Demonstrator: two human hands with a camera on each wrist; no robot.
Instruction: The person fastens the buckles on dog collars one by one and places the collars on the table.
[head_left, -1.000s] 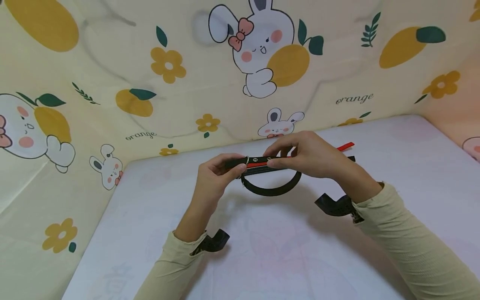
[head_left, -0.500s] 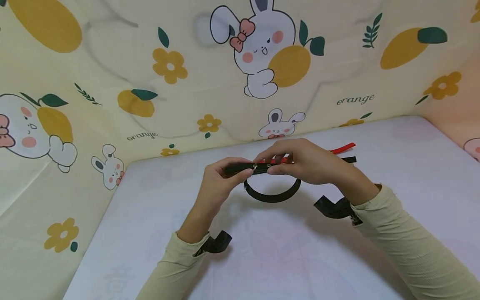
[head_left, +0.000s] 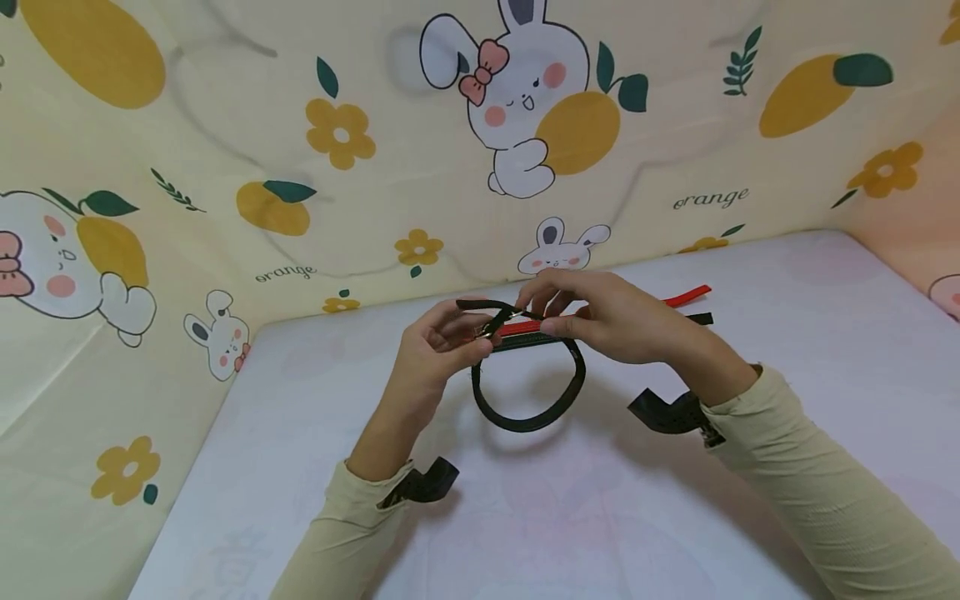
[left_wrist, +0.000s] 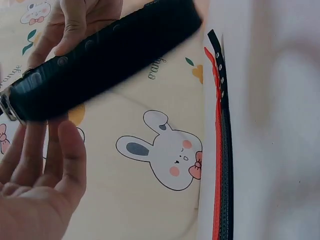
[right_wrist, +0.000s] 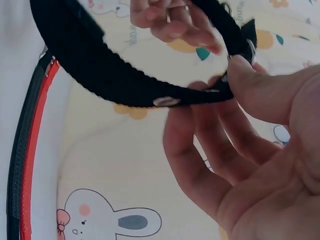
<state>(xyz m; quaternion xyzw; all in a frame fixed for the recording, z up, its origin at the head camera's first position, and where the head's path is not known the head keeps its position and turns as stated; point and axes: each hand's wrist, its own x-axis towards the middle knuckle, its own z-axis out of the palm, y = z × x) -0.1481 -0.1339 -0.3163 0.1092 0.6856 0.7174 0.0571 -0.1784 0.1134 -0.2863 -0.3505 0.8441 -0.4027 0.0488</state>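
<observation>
Black loop (head_left: 528,425) sagged; only left wrist shows eyelets (left_wrist: 222,80) on flat strap (left_wrist: 227,165).

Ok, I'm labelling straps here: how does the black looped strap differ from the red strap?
The black looped strap is black; the red strap is red. The looped one curves round into a ring, while the red one lies nearly straight. The right hand pinches the looped one above the table; the red one rests on it. Both are long and narrow.

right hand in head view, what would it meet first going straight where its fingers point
Past the black buckle strap it pinches, the right hand would probably meet the left hand, though depth is unclear.
</observation>
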